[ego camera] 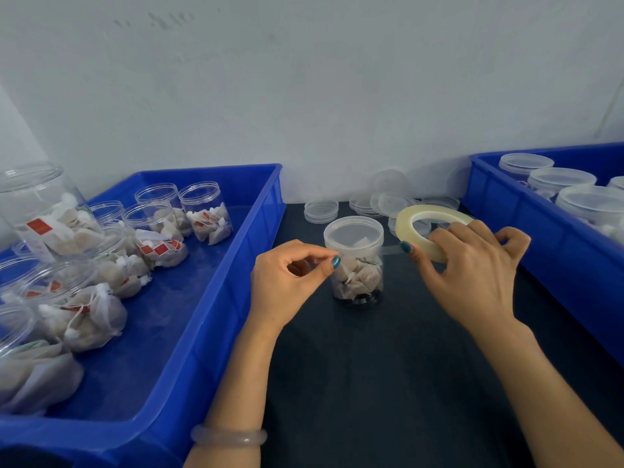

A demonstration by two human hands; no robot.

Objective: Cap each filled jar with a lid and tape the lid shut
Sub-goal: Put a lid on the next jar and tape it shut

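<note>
Centre frame, the left hand point(293, 278) pinches the capped jar point(358, 276) below its lid point(354, 233); the right hand point(472, 271) grips the tape roll point(404, 227).

left blue bin point(209, 298) and right blue bin point(540, 261) flank a dark tabletop point(388, 366) below a pale wall point(304, 79).

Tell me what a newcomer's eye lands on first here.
First, the lidded jar of tea bags standing on the dark table between both hands, the left hand's thumb touching it just under the lid. Next, the tape roll held in the right hand, just right of the jar. Then the blue crate on the left, holding open filled jars.
</note>
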